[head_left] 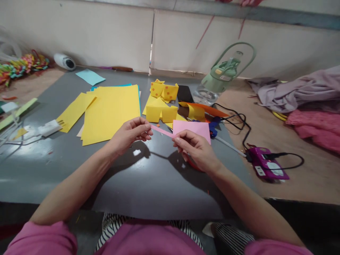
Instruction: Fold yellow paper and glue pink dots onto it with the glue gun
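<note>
A narrow pink paper strip [162,131] is stretched between my two hands above the grey table sheet. My left hand [134,132] pinches its left end between thumb and fingers. At the other end, my right hand [193,147] grips it in the same way. Just behind my right hand lies a pink sheet of paper [195,128]. Blue-handled scissors [214,126] rest partly hidden beside that sheet. A red curved thing [193,163] shows partly under my right hand. Folded yellow paper pieces [162,106], some with orange spots, stand beyond my hands.
Yellow sheets [113,113] are stacked left of centre, near a light blue paper [90,76]. A green-topped bottle [219,76] stands at the back. On the right are a purple power socket [268,164] with black cables and cloth [300,92]. A white plug [49,127] lies left.
</note>
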